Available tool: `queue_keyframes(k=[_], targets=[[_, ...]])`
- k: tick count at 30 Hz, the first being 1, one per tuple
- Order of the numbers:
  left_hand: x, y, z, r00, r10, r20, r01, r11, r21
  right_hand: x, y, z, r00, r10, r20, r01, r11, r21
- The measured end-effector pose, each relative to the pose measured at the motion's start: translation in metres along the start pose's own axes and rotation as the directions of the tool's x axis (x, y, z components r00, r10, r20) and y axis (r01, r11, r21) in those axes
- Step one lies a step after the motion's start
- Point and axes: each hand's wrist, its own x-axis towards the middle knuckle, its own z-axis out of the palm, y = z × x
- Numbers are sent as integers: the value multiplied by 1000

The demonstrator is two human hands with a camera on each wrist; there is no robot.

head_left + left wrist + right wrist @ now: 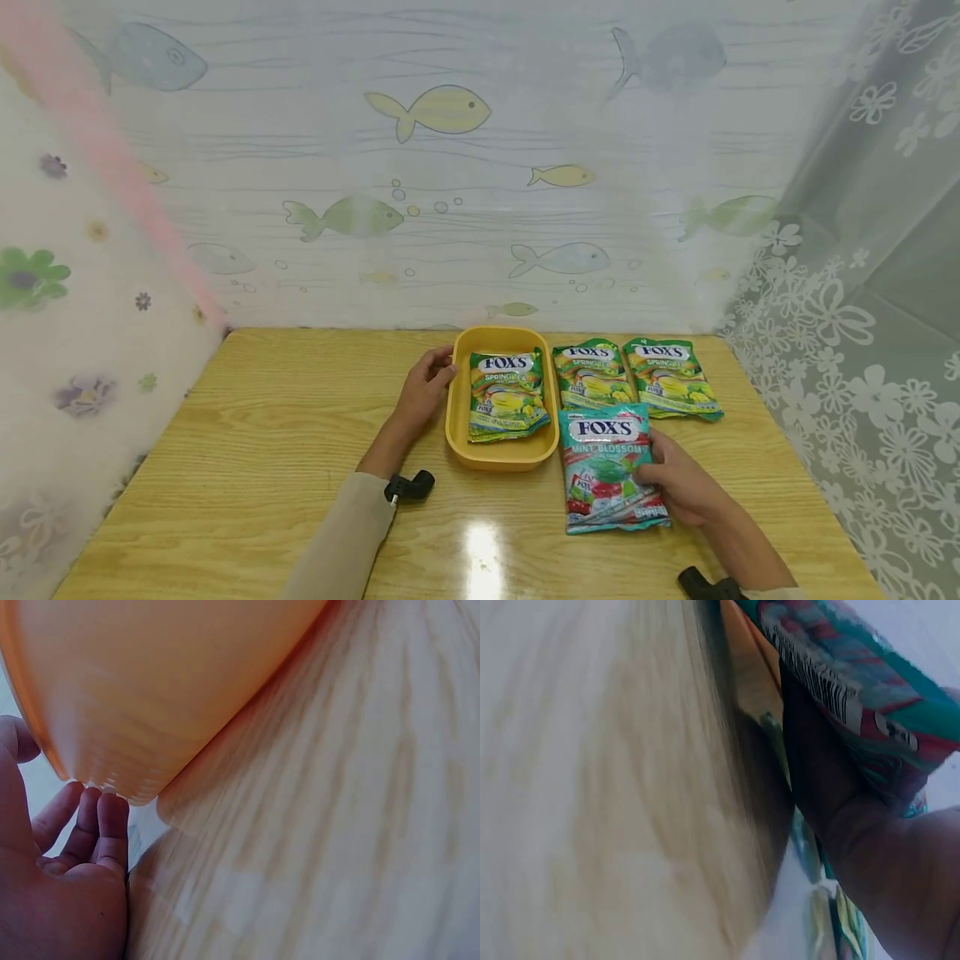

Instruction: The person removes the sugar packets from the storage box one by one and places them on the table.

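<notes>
Right hand (678, 483) is gripping the mint candy bag (609, 467), fingers curled round its right edge, lifting it near the table's (262, 433) front edge. Left hand (423, 392), fingers curled, is steadying the yellow tray (457, 417). Next, likely: carrying the bag over the tray's rim.

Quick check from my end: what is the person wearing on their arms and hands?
Both hands are bare: the left hand and right hand wear no gloves. The left forearm has a beige long sleeve. A small black camera mount sits at the left wrist, and another black mount at the right wrist.
</notes>
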Motion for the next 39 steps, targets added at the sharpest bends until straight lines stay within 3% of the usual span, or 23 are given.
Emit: queue_keyframes(k=[8, 20, 28, 33, 39], targets=[[0, -2, 0, 1000, 7, -2, -7, 1000, 10, -5, -8, -8, 996, 85, -33, -89, 986, -142], [0, -1, -2, 1000, -2, 0, 2, 1000, -4, -4, -14, -16, 990, 138, -4, -136, 967, -216], [0, -1, -1, 1000, -16, -6, 16, 1000, -3, -5, -18, -19, 985, 168, -32, -171, 953, -252], [0, 5, 2, 999, -42, -12, 42, 999, 8, -7, -21, -20, 980, 191, -62, -200, 943, -265], [-9, 25, 3, 999, -41, 0, 41, 999, 1, -14, -26, -24, 964, 227, -142, -262, 911, -319]])
